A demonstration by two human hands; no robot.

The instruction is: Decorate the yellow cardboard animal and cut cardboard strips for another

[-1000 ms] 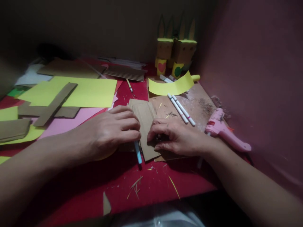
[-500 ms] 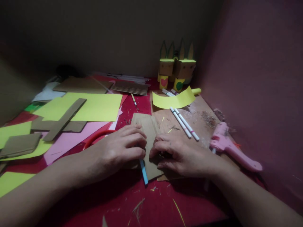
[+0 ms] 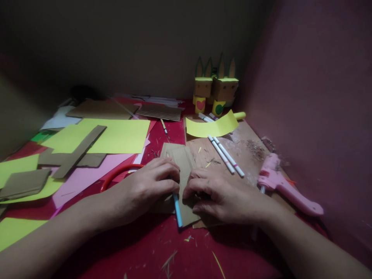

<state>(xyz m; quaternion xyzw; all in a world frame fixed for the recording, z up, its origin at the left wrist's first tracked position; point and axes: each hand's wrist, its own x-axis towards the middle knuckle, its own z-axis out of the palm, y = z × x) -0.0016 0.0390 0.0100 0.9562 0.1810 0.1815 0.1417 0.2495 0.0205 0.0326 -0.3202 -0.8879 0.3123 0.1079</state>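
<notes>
A piece of brown cardboard (image 3: pixel 186 201) lies flat in front of me, partly on the wooden board. My left hand (image 3: pixel 158 180) is closed around a light blue stick (image 3: pixel 178 213), which lies along the cardboard with its lower end showing; the part under the fingers is hidden. On the cardboard's right side rests my right hand (image 3: pixel 207 193), its fingers curled and touching the cardboard. Whether anything is inside those curled fingers is too dark to tell. A red curved handle (image 3: pixel 112 176) shows behind my left wrist.
A pink glue gun (image 3: pixel 279 182) lies at the right. White markers (image 3: pixel 225 155) and a curved yellow strip (image 3: pixel 212 128) are on the wooden board (image 3: pixel 247 155). Two cardboard figures (image 3: pixel 225 91) stand at the back. Yellow sheets (image 3: pixel 122 135) and cardboard pieces cover the left.
The whole view has shifted slightly, so the objects behind sit a little lower. The lower end of the blue stick has moved very slightly; both hands keep nearly the same pose.
</notes>
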